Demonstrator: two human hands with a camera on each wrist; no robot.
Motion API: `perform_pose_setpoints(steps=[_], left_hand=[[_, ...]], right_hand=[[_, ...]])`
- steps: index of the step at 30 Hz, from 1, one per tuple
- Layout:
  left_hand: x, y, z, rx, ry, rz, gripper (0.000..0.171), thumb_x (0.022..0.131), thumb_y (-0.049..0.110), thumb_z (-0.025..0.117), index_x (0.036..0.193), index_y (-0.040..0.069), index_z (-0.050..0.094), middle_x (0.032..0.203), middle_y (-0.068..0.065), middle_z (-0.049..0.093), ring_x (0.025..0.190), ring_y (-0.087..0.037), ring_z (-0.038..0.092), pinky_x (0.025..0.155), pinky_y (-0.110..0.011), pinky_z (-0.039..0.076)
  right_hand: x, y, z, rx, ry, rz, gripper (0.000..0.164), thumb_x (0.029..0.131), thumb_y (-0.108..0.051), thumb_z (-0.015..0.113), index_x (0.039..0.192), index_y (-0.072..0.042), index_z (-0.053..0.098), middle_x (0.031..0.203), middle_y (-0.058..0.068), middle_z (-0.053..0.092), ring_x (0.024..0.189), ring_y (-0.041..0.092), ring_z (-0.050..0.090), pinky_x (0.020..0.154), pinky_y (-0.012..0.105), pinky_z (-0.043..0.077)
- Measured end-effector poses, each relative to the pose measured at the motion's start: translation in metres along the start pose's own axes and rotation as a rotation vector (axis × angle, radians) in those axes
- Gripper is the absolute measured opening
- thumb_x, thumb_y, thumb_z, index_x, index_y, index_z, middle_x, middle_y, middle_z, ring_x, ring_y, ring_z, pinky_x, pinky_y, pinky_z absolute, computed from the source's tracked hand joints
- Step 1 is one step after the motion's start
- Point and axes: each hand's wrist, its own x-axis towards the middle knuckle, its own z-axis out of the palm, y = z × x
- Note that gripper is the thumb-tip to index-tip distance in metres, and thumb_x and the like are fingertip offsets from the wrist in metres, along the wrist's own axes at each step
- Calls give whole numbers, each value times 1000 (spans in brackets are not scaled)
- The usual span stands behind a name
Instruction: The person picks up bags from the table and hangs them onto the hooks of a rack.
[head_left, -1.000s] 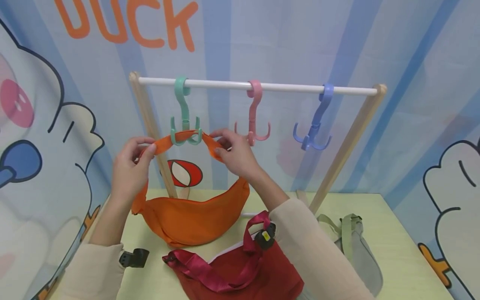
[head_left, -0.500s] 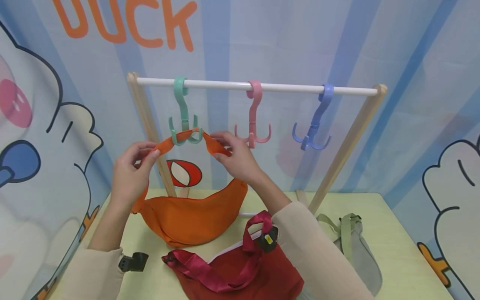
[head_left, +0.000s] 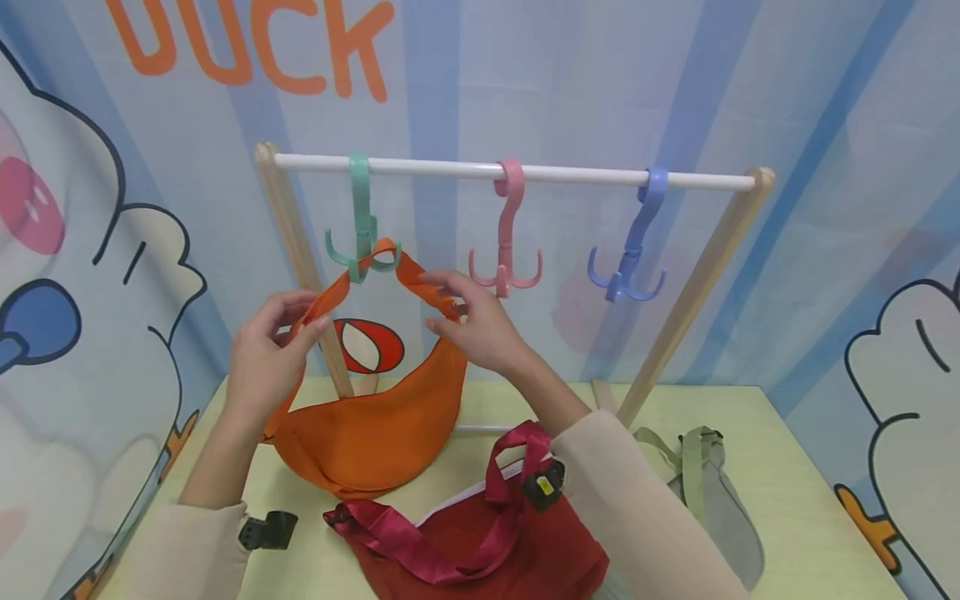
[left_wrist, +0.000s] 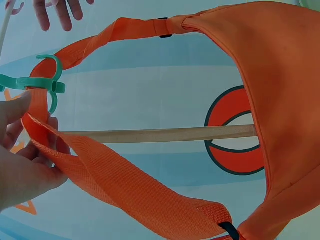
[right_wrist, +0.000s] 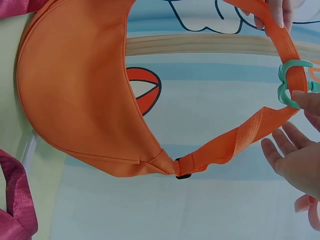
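Observation:
An orange crescent-shaped bag (head_left: 375, 446) hangs by its strap (left_wrist: 120, 182) from the green hook (head_left: 362, 200). The strap passes over the hook's prongs in both wrist views. My left hand (head_left: 264, 354) holds the strap's left side just below the hook, thumb in front and fingers behind. My right hand (head_left: 483, 325) is beside the strap's right side with fingers spread. In the right wrist view, a gap shows between the right fingers (right_wrist: 285, 145) and the strap.
A pink hook (head_left: 506, 225) and a blue hook (head_left: 633, 233) hang from the white rail (head_left: 442, 169) of a wooden rack. On the table (head_left: 810, 500) lie a red bag (head_left: 480, 533) with a satin strap and a grey-green bag (head_left: 723, 517).
The green hook has turned, and the strap now hangs in a steeper peak. My left hand has moved slightly down. My right hand has loosened from the strap, and the bag has narrowed and shifted left.

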Motion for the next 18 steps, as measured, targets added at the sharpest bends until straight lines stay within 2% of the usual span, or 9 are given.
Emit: perform_pose_setpoints(steps=[4, 8, 11, 15, 18], left_hand=[[-3, -1, 1, -15, -2, 16, 38, 88, 23, 62, 120, 4, 55, 109, -12, 60, 99, -20, 54, 75, -15, 42], [-4, -1, 1, -30, -6, 26, 40, 87, 24, 63, 121, 5, 55, 112, -10, 59, 101, -21, 55, 76, -15, 44], [-4, -1, 0, -30, -10, 38, 41, 87, 25, 63, 122, 6, 54, 116, -9, 58, 106, -21, 53, 83, -25, 45], [-5, -2, -1, -33, -14, 45, 42, 87, 26, 63, 123, 6, 54, 118, -8, 57, 110, -21, 50, 90, -42, 42], [-5, -2, -2, -41, -16, 40, 43, 86, 26, 64, 123, 6, 54, 118, -7, 56, 111, -21, 49, 91, -44, 41]], right_hand=[[-3, 1, 0, 13, -20, 6, 45, 84, -1, 62, 128, -6, 49, 121, 8, 53, 107, 24, 49, 90, 37, 42], [-7, 4, -1, 37, -45, -4, 45, 84, 0, 62, 126, -6, 50, 118, 8, 55, 103, 20, 51, 88, 34, 44], [-10, 7, -3, 47, -67, -12, 45, 84, 0, 62, 126, -6, 50, 119, 8, 55, 100, 19, 53, 86, 33, 45], [-14, 9, -5, 40, -100, -16, 46, 83, 0, 63, 127, -6, 49, 118, 9, 56, 98, 19, 54, 84, 35, 45], [-17, 10, -8, 36, -125, -11, 46, 83, 0, 63, 127, -5, 49, 117, 9, 56, 98, 19, 54, 84, 35, 46]])
